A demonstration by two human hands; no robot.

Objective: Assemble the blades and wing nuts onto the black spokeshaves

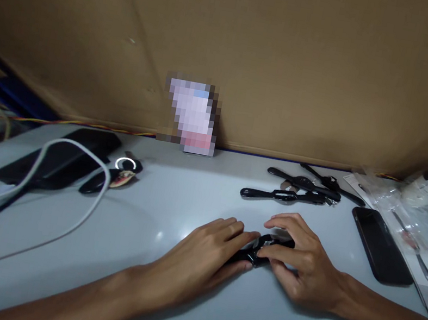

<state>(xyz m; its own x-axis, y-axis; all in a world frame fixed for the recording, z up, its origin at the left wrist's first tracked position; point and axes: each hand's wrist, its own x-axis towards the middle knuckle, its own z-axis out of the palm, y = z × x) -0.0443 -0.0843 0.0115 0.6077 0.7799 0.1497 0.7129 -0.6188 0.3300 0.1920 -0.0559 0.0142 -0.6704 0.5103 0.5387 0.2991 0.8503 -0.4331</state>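
A glossy black strap-like piece [260, 250] lies low over the table between my hands. My left hand [213, 245] is closed around its left end, with the thumb below and the fingers above. From the right, my right hand [304, 261] touches the middle of the piece with a fingertip; its other fingers are spread, one raised above the piece. Several similar black pieces [286, 197] lie in a loose group beyond my right hand.
A black phone [381, 247] and clear plastic packets [408, 233] lie at the right. At the left are a black flat object [60, 160], a white cable [102, 193] and a small ring-lit device [126, 164]. A blurred-out upright item [195, 115] leans on the brown back panel.
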